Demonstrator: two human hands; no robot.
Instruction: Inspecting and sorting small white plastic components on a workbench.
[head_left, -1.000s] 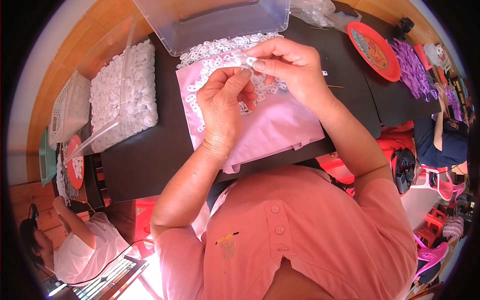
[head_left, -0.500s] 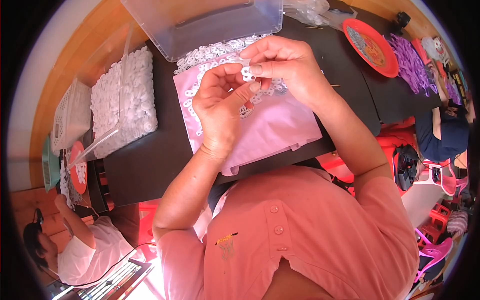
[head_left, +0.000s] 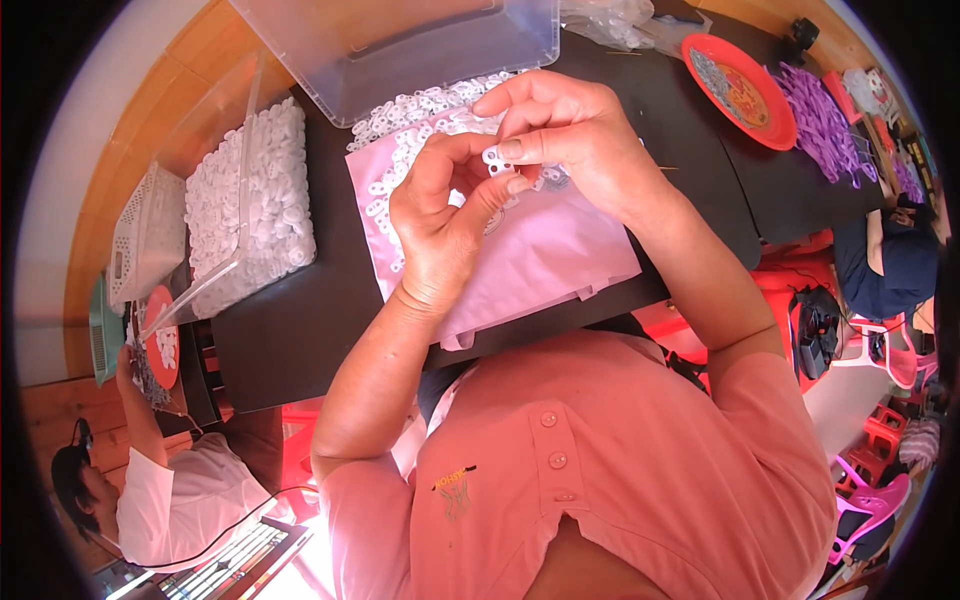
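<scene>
Above a pink cloth bag (head_left: 570, 245) on the dark table, my two hands meet at a small white plastic piece with dark round holes (head_left: 496, 160). Thumb and forefinger of my right hand (head_left: 575, 140) pinch it from the right. My left hand (head_left: 440, 200) curls in from the other side, thumb tip and fingers closed together at the piece's lower edge; what lies between them is partly hidden. Many similar white pieces (head_left: 380, 210) are spread over the bag's upper left part and heaped behind it (head_left: 430, 105).
A clear plastic bin (head_left: 440, 60) stands at the back. To the left is a clear box heaped with white pieces (head_left: 250, 200), beside a white basket (head_left: 150, 235). Back right are a red plate (head_left: 775, 125) and purple straps (head_left: 815, 125). Another person (head_left: 180, 490) works at far left.
The white piece has tilted slightly between my fingers, and my left fingers have drawn closer around it. At far left, the other person's arm has moved up toward the orange plate.
</scene>
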